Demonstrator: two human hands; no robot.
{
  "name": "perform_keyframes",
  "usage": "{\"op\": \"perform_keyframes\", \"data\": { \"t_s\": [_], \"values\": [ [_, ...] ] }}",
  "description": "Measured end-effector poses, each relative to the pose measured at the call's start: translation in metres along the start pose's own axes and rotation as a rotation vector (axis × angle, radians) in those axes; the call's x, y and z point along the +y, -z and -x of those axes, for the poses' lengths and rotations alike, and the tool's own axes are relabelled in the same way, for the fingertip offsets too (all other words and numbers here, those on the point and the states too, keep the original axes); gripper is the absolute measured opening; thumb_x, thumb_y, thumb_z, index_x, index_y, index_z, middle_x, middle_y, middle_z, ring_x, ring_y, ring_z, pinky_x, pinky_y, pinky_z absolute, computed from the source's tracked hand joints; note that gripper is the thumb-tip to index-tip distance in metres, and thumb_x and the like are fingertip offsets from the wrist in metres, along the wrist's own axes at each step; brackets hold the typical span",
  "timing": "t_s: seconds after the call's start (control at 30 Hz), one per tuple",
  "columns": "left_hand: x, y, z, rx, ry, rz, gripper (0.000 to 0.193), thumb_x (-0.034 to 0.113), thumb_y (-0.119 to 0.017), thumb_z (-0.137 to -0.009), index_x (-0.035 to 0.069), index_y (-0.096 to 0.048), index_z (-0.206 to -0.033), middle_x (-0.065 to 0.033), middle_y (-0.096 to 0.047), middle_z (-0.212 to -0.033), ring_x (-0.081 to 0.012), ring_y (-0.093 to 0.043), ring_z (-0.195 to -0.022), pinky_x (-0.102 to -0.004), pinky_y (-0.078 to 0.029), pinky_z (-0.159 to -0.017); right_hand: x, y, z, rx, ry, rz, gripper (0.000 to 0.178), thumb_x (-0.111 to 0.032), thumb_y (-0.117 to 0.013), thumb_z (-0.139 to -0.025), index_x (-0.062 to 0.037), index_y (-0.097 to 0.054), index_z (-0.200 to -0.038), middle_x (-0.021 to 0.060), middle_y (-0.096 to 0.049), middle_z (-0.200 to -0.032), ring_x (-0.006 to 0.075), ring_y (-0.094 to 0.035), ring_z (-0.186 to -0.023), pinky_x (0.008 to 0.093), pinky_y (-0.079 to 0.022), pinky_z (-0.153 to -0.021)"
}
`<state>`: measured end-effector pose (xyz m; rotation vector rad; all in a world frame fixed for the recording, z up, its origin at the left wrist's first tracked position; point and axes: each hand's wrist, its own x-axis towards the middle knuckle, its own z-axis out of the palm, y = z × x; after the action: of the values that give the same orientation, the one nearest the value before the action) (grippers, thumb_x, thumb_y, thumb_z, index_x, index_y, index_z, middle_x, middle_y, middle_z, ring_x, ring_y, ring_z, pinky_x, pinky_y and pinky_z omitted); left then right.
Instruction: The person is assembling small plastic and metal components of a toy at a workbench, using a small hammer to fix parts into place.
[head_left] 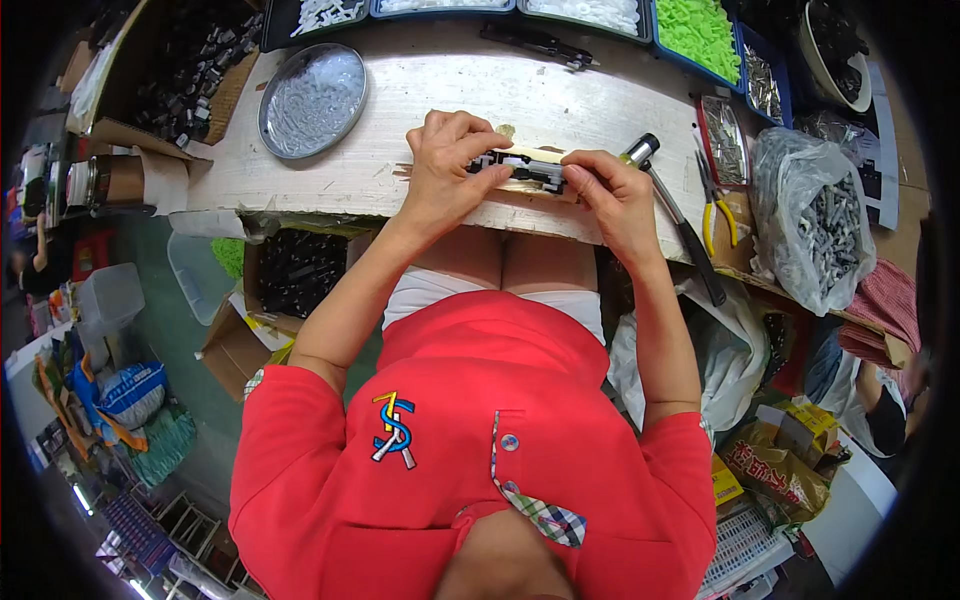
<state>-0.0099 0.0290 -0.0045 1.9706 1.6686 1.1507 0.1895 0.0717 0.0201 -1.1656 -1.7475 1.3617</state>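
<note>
Both my hands hold a long, narrow black assembly (545,180) with white and grey pieces set into it, near the front edge of the white worktable (420,85). My left hand (445,165) pinches its left end between thumb and fingers. At the other end, the thumb and fingers of my right hand (617,195) close on the assembly's tip. A hammer (690,235) with a black grip lies just right of my right hand. Beyond it are pliers (718,215) with yellow handles. At the table's back lies a similar-looking black assembly (540,45).
A round dish (358,115) of pale, greasy substance stands at left, near a cardboard box (120,105) of small dark parts. Bins of white pieces (585,12) and green pieces (695,40) line the back. A plastic bag (785,185) of metal parts sits at right.
</note>
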Motion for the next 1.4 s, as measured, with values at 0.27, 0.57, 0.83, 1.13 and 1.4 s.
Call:
{"op": "perform_keyframes", "data": {
  "t_s": [0.27, 0.57, 0.83, 1.13, 1.4],
  "values": [
    [0.001, -0.001, 0.001, 0.007, -0.015, 0.005, 0.013, 0.014, -0.069, -0.062, 0.013, -0.065, -0.074, 0.0032, -0.055, -0.083, -0.0166, -0.044, -0.087, -0.0329, -0.026, -0.076, 0.006, 0.001, -0.002, 0.0, -0.016, 0.066, 0.01, -0.005, -0.058, -0.081, 0.0027, -0.061, -0.086, 0.0055, -0.059, -0.065, 0.0082, -0.052, -0.057, 0.0221, -0.041, -0.052],
    [0.003, 0.001, -0.001, -0.033, -0.066, -0.03, 0.01, 0.01, -0.07, -0.061, 0.012, -0.063, -0.068, 0.0022, -0.055, -0.082, -0.0165, -0.045, -0.085, -0.0323, -0.026, -0.077, 0.008, 0.003, -0.013, -0.005, -0.202, 0.226, 0.015, -0.013, -0.063, -0.077, -0.0012, -0.054, -0.08, 0.0059, -0.053, -0.054, 0.0113, -0.05, -0.05, 0.0264, -0.039, -0.048],
    [0.004, 0.001, -0.003, -0.02, -0.065, -0.046, 0.009, 0.01, -0.068, -0.061, 0.011, -0.061, -0.066, -0.0001, -0.055, -0.084, -0.0191, -0.046, -0.085, -0.0336, -0.027, -0.076, -0.013, 0.021, -0.021, -0.039, -0.075, 0.349, 0.02, -0.02, -0.062, -0.077, -0.0016, -0.056, -0.079, 0.0149, -0.059, -0.062, 0.0269, -0.059, -0.057, 0.0327, -0.044, -0.055],
    [0.009, 0.004, -0.004, -0.038, -0.049, -0.009, 0.01, 0.008, -0.068, -0.06, 0.01, -0.061, -0.068, -0.0012, -0.054, -0.083, -0.0204, -0.046, -0.085, -0.0345, -0.027, -0.077, -0.024, 0.109, -0.17, 0.526, 0.5, 0.669, 0.012, -0.011, -0.053, -0.081, -0.0015, -0.06, -0.084, 0.0125, -0.06, -0.07, 0.0232, -0.061, -0.064, 0.0314, -0.046, -0.058],
    [0.006, 0.004, 0.0, -0.041, -0.036, 0.014, 0.009, 0.01, -0.066, -0.062, 0.013, -0.063, -0.07, 0.0, -0.054, -0.082, -0.02, -0.046, -0.087, -0.0358, -0.026, -0.078, -0.104, 0.109, -0.26, 0.898, 0.507, 1.038, 0.02, -0.026, -0.054, -0.08, -0.0079, -0.062, -0.084, 0.012, -0.063, -0.082, 0.0339, -0.06, -0.077, 0.0423, -0.048, -0.068]
  ]
}}
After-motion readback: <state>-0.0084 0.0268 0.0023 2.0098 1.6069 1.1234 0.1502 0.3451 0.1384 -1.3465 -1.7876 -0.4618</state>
